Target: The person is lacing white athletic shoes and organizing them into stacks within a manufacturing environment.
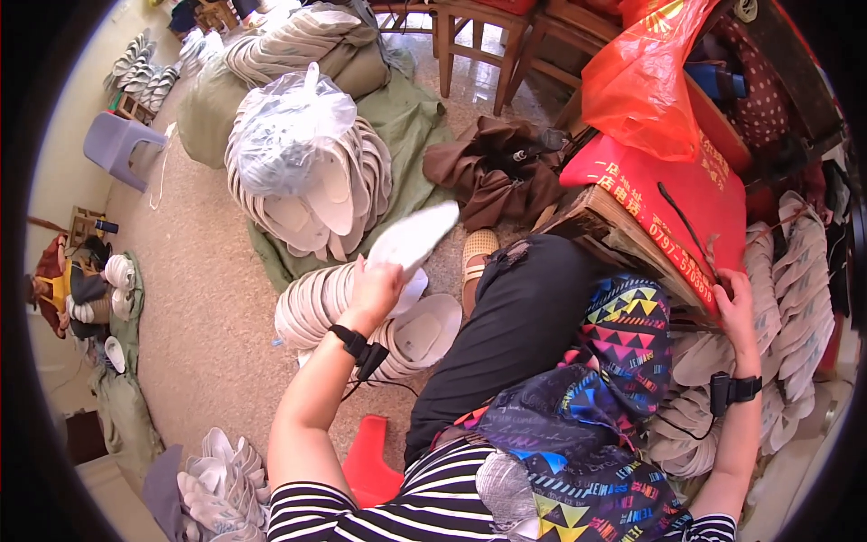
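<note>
My left hand (pixel 377 287) is closed on one end of a white sole-shaped shoe piece (pixel 417 235), which points up and to the right. Just beneath that hand lies a row of nested pale shoe pieces (pixel 316 303), with another open-topped one (pixel 424 330) beside my knee. On the right, my right hand (pixel 733 307) bends its fingers at the near edge of a red printed cover (pixel 650 181) spread over a wooden box (pixel 623 226). A thin dark strip (pixel 685 219) lies across the cover, and its lower end meets those fingers.
A large plastic-topped stack of shoe pieces (pixel 361 172) stands on green cloth (pixel 411 117). A brown folded umbrella (pixel 488 163) lies near the box. A red plastic bag (pixel 641 86) hangs above. More shoe bundles (pixel 795 298) lean at right; a purple stool (pixel 122 149) stands far left.
</note>
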Demonstrator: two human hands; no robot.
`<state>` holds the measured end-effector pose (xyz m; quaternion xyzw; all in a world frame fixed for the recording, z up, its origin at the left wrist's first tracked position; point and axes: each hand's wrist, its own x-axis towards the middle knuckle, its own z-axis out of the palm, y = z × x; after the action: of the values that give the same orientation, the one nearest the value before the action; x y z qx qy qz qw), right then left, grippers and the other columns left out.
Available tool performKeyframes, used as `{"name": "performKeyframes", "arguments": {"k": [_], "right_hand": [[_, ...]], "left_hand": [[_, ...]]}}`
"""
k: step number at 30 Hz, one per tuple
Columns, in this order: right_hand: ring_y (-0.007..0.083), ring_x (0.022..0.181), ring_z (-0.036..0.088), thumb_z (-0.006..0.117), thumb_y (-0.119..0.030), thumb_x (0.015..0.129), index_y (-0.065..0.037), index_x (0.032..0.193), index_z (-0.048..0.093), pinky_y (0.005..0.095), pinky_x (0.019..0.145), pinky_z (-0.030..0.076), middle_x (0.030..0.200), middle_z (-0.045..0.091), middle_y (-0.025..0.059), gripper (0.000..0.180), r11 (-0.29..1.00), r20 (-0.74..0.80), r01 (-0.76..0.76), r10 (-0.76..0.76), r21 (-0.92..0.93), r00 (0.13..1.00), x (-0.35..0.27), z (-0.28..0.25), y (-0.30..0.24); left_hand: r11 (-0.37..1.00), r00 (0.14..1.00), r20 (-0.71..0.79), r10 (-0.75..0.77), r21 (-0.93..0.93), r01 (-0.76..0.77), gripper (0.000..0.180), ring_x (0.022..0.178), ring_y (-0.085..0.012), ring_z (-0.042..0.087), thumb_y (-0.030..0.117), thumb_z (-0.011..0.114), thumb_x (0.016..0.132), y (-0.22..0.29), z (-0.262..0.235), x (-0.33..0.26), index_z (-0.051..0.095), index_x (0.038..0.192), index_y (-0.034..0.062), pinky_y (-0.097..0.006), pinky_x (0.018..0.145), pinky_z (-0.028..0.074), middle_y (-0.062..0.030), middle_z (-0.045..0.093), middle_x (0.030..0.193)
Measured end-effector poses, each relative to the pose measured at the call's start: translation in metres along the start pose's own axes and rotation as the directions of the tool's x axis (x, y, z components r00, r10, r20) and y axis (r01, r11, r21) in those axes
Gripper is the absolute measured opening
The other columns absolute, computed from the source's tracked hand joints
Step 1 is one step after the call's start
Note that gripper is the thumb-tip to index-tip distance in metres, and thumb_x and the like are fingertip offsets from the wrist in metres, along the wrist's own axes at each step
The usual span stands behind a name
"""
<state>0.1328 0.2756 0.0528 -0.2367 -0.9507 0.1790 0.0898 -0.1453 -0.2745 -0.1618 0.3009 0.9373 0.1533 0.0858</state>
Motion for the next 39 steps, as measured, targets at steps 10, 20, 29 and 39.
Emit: {"name": "performKeyframes", "arguments": {"k": [10, 20, 29, 39], "right_hand": [[0.0297, 0.115, 0.054, 0.063, 0.003, 0.081, -0.002, 0.121, 0.059, 0.0366, 0.1, 0.042, 0.123, 0.055, 0.0148, 0.04, 0.932, -0.254, 0.362, -0.351, -0.004, 0.901, 0.008, 0.005, -0.17], [0.0317, 0.11, 0.058, 0.075, -0.009, 0.068, -0.005, 0.122, 0.058, 0.0443, 0.094, 0.045, 0.111, 0.063, 0.0129, 0.057, 0.605, -0.326, 0.786, -0.722, 0.129, 0.61, 0.018, 0.042, -0.252], [0.0143, 0.108, 0.061, 0.057, -0.014, 0.097, 0.0, 0.129, 0.056, 0.0315, 0.095, 0.048, 0.121, 0.064, 0.0053, 0.035, -0.145, 0.187, -0.199, -0.094, 0.969, 0.978, -0.052, 0.018, -0.174], [0.0186, 0.118, 0.058, 0.054, -0.018, 0.099, -0.006, 0.134, 0.05, 0.037, 0.103, 0.045, 0.13, 0.06, 0.0064, 0.038, -0.34, 0.085, 0.025, 0.303, 0.94, 0.949, -0.121, 0.036, -0.071]], "left_hand": [[0.827, 0.905, -0.337, 0.259, -0.406, -0.388, 0.026, 0.07, -0.0358, 0.055, 0.015, 0.071, 0.079, 0.116, -0.206, 0.028, 0.051, 0.076, -0.0004, -0.045, 0.066, 0.045, -0.0151, 0.052, 0.068], [0.47, 0.459, -0.114, 0.881, 0.316, -0.824, 0.018, 0.081, -0.0208, 0.057, 0.008, 0.071, 0.066, 0.26, -0.284, 0.03, 0.061, 0.08, 0.0076, -0.049, 0.108, 0.038, -0.0001, 0.052, 0.072], [0.517, 0.69, -0.542, 0.48, -0.46, -0.722, 0.054, 0.122, -0.0303, 0.05, 0.014, 0.068, 0.086, 0.277, -0.204, 0.058, 0.049, 0.135, 0.002, -0.04, 0.102, 0.04, -0.0175, 0.052, 0.132], [0.624, 0.718, -0.02, 0.696, -0.478, -0.618, 0.02, 0.076, -0.0273, 0.056, 0.016, 0.069, 0.084, 0.339, -0.117, 0.039, 0.063, 0.099, 0.0048, -0.036, 0.07, 0.049, -0.0093, 0.06, 0.084]]}}
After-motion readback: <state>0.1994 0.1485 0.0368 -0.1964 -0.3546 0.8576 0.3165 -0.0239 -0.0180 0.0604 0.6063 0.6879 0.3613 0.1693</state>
